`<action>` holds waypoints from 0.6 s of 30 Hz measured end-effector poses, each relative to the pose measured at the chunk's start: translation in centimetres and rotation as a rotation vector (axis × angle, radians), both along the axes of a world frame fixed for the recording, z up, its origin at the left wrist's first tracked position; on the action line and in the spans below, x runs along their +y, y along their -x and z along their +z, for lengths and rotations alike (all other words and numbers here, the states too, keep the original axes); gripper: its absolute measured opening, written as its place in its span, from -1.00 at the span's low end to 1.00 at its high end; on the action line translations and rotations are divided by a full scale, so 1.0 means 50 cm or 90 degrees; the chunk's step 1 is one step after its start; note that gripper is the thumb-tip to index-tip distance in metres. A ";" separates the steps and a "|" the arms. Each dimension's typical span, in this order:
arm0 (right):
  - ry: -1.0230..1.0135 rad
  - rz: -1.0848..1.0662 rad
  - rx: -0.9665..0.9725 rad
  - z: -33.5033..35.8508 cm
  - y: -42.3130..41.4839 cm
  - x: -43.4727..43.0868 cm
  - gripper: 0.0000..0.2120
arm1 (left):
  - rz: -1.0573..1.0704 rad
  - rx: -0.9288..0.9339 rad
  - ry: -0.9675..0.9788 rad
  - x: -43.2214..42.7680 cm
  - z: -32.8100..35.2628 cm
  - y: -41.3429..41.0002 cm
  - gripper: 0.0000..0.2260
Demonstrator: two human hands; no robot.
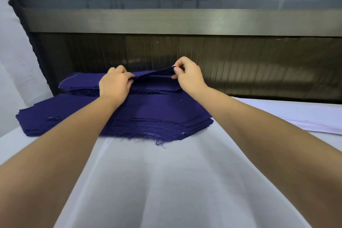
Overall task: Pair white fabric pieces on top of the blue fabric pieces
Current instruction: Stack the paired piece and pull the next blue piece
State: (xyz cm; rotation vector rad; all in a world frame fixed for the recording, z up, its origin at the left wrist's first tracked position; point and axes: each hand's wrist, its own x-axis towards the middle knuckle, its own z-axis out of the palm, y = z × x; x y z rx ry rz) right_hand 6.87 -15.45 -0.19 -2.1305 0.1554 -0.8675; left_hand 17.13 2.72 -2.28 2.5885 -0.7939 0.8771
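Two stacks of dark blue fabric pieces lie at the far side of the table: a near stack (pixel 148 114) with frayed edges and a far stack (pixel 81 83) behind it. My left hand (pixel 114 83) pinches the top blue piece (pixel 155 74) of the far stack at its left part. My right hand (pixel 187 74) pinches the same piece at its right end and holds that end lifted off the stack. A stack of white fabric pieces (pixel 305 116) lies flat at the right.
A white cloth (pixel 166 181) covers the table in front of the blue stacks. Behind the stacks runs a dark ribbed panel (pixel 240 65) under a metal rail (pixel 185 22). A pale wall (pixel 13 61) stands at the left.
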 end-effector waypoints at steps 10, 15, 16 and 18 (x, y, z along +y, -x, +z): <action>-0.050 -0.006 -0.042 -0.033 0.102 -0.066 -0.74 | 0.112 0.055 -0.006 0.066 0.000 0.001 -0.77; -0.106 -0.033 -0.059 -0.047 0.197 -0.117 -0.74 | 0.049 -0.068 -0.065 0.071 -0.006 0.027 -0.79; -0.108 -0.040 -0.058 -0.051 0.218 -0.127 -0.74 | 0.026 -0.093 -0.075 0.070 -0.011 0.037 -0.80; -0.110 -0.051 -0.045 -0.063 0.264 -0.147 -0.74 | -0.018 -0.131 -0.092 0.064 -0.020 0.063 -0.83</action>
